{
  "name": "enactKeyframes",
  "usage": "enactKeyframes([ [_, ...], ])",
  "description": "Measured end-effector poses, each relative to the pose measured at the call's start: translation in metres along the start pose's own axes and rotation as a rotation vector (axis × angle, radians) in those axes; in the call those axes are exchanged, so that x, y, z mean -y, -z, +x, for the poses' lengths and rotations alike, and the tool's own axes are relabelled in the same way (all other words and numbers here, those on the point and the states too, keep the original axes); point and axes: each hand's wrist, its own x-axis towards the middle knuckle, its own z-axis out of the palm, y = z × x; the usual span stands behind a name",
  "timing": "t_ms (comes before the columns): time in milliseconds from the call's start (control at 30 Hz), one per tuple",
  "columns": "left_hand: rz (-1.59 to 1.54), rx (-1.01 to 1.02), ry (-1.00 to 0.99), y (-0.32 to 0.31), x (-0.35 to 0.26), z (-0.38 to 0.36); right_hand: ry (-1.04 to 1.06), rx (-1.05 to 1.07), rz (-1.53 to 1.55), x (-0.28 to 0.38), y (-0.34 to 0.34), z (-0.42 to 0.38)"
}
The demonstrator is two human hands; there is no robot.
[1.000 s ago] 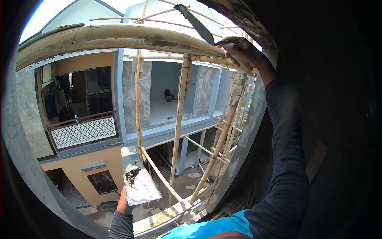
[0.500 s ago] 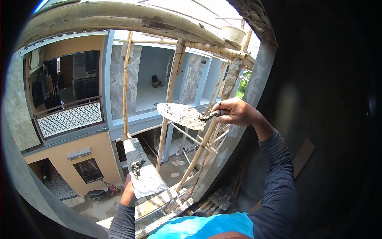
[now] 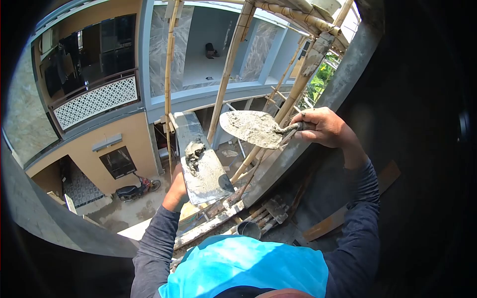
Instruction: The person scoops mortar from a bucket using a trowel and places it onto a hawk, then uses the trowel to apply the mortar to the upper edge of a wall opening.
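Left of the trowel (image 3: 248, 129), on which the fingers of the right hand (image 3: 324, 128) are clamped, the board (image 3: 206, 175) is best held level so its mortar (image 3: 194, 153) cannot slide, though whether the left hand's (image 3: 176, 191) hidden fingers grip it cannot be told.

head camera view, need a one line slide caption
Right hand holding a trowel beside a board of mortar in the left hand, bamboo poles beyond.

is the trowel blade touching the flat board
Apart: the head view plainly shows a gap between the trowel blade and the flat board, with a bamboo pole visible through it.
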Motion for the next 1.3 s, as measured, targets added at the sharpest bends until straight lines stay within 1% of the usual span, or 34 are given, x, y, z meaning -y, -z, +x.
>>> enactKeyframes([
  [33, 0.248, 0.045, -0.02, 0.003, -0.016, 0.001, -0.113, 0.042, 0.058, 0.005, -0.001, 0.001],
  [67, 0.205, 0.015, 0.06, -0.004, -0.033, 0.002, -0.069, 0.033, 0.149, -0.009, -0.012, -0.001],
  [100, 0.217, -0.007, 0.01, -0.001, -0.021, 0.006, -0.097, 0.077, 0.167, -0.013, -0.017, -0.002],
  [133, 0.244, -0.039, 0.008, -0.008, -0.036, 0.005, -0.028, 0.123, 0.147, -0.008, -0.024, 0.0],
  [167, 0.269, -0.053, -0.046, -0.005, -0.031, 0.009, 0.038, 0.157, 0.116, -0.004, -0.027, 0.0],
  [200, 0.337, -0.032, -0.112, -0.002, -0.03, 0.01, 0.029, 0.247, 0.133, 0.003, -0.028, 0.002],
  [233, 0.404, -0.005, -0.183, -0.002, -0.036, 0.012, 0.064, 0.276, 0.168, 0.006, -0.035, 0.002],
  [267, 0.415, -0.042, -0.222, -0.007, -0.042, 0.01, 0.048, 0.316, 0.224, 0.007, -0.042, 0.002],
  [300, 0.416, -0.039, -0.224, -0.012, -0.049, 0.01, 0.028, 0.355, 0.278, 0.009, -0.047, 0.002],
  [333, 0.38, -0.079, -0.192, -0.017, -0.054, 0.011, -0.026, 0.427, 0.251, 0.016, -0.046, 0.005],
  [367, 0.342, -0.118, -0.159, -0.022, -0.059, 0.01, 0.013, 0.417, 0.248, 0.014, -0.053, 0.007],
  [433, 0.352, -0.159, -0.194, -0.031, -0.063, 0.01, 0.114, 0.308, 0.259, -0.001, -0.068, 0.01],
  [500, 0.368, -0.199, -0.263, -0.04, -0.066, 0.008, 0.062, 0.206, 0.161, 0.0, -0.065, 0.013],
  [533, 0.333, -0.202, -0.249, -0.042, -0.062, 0.007, 0.155, 0.097, 0.04, -0.004, -0.069, 0.013],
  [567, 0.334, -0.208, -0.25, -0.043, -0.058, 0.006, 0.16, 0.098, 0.039, -0.004, -0.07, 0.011],
  [633, 0.246, -0.215, -0.239, -0.044, -0.051, 0.003, 0.12, -0.065, -0.065, 0.006, -0.073, 0.004],
  [667, 0.264, -0.194, -0.185, -0.044, -0.05, 0.002, 0.153, -0.142, -0.105, 0.002, -0.077, 0.002],
  [700, 0.26, -0.195, -0.185, -0.045, -0.049, 0.0, 0.153, -0.139, -0.108, -0.002, -0.08, 0.0],
  [767, 0.178, -0.186, -0.118, -0.048, -0.053, -0.002, 0.167, -0.275, -0.037, -0.008, -0.083, -0.002],
  [900, 0.211, -0.181, -0.133, -0.052, -0.058, 0.001, 0.127, -0.222, -0.081, -0.012, -0.076, -0.008],
  [967, 0.218, -0.17, -0.096, -0.05, -0.051, 0.001, 0.088, -0.038, -0.029, -0.019, -0.069, -0.011],
  [1033, 0.24, -0.154, -0.208, -0.046, -0.044, 0.001, 0.09, -0.001, -0.034, -0.021, -0.063, -0.014],
  [1067, 0.352, -0.193, -0.28, -0.046, -0.044, -0.004, 0.089, 0.028, -0.038, -0.02, -0.062, -0.014],
  [1100, 0.353, -0.194, -0.277, -0.044, -0.043, -0.007, 0.089, 0.03, -0.035, -0.016, -0.059, -0.015],
  [1167, 0.251, -0.139, -0.072, -0.041, -0.043, -0.008, 0.009, -0.106, -0.086, -0.01, -0.054, -0.016],
  [1200, 0.286, -0.138, -0.109, -0.042, -0.043, -0.009, 0.016, -0.2, -0.156, -0.01, -0.055, -0.014],
  [1233, 0.284, -0.133, -0.103, -0.044, -0.043, -0.009, 0.027, -0.275, -0.207, -0.009, -0.056, -0.013],
  [1300, 0.239, -0.105, 0.003, -0.046, -0.042, -0.008, 0.144, -0.398, -0.354, -0.001, -0.057, -0.008],
])
